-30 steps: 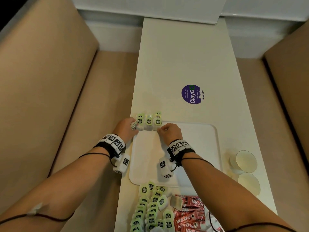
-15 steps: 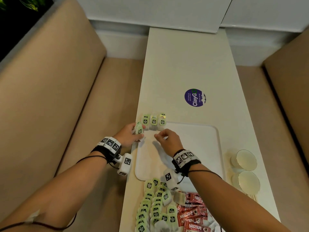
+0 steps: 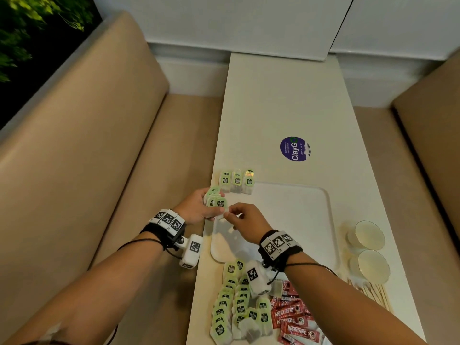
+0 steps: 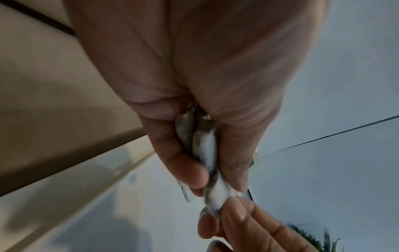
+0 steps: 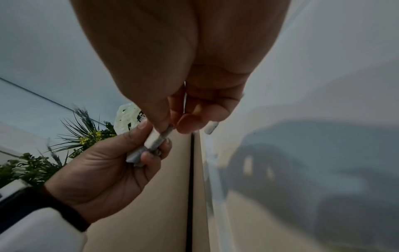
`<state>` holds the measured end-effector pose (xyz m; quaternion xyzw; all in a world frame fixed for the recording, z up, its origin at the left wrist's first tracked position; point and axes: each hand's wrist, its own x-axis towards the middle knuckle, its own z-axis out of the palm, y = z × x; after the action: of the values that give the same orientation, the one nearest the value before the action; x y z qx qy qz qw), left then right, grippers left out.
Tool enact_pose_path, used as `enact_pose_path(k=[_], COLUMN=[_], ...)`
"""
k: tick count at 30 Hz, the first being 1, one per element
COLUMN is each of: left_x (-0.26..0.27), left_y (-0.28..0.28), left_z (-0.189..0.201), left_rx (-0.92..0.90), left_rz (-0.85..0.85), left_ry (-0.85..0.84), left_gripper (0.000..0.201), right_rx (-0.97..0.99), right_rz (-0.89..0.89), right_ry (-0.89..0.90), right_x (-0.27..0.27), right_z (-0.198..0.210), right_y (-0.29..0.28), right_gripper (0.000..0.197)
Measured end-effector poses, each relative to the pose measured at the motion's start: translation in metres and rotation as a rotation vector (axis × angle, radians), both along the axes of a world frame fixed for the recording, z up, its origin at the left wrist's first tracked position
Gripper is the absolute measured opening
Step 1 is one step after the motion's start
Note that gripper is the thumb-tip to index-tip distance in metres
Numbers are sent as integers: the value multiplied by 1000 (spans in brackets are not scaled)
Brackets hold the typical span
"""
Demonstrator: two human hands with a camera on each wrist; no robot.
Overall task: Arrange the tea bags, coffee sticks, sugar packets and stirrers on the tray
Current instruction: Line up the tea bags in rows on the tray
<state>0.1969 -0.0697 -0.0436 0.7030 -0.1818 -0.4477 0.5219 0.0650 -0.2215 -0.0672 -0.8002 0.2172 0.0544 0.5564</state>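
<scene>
Both hands have drawn back from the row of three tea bags point(image 3: 237, 181) at the tray's point(image 3: 293, 210) far corner and now meet over its near edge. Our left hand point(image 3: 196, 207) clamps a small stack of tea bags point(image 3: 216, 200); our right hand point(image 3: 245, 221) pinches the top one, likely peeling it off to extend the row. Most bags wait in the pile point(image 3: 236, 307) behind our right wrist.

Purple sticker point(image 3: 295, 149); two cups point(image 3: 369, 235)
</scene>
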Motion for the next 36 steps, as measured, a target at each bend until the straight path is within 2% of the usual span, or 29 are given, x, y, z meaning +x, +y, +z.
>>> enact_pose_path(k=[7,10,14,19,23,36], left_x=[-9,-10,-10,-7,-3,7], left_y=[8,11,14,15,17,22], left_z=[-5,-11,-16,-25,-29,-35], left_rx=[-22,-47,-61,-40,-59,-34], left_rz=[146,244,318,343,334,358], left_ry=[145,282,350,359,373,395], left_gripper=[26,31,35,32,33,22], right_rx=[31,44,-11,-64,-89,-93], right_rz=[-67,-130,-187,-272,-323,-417], right_ry=[-19,-32,-17,73,150,234], right_x=[1,9,23,45,62,78], right_z=[-8,-8,-16,-37,-49,-53], right_y=[2,-1,-5,-11,-11,-6], right_gripper=[15,17,18,19,28,24])
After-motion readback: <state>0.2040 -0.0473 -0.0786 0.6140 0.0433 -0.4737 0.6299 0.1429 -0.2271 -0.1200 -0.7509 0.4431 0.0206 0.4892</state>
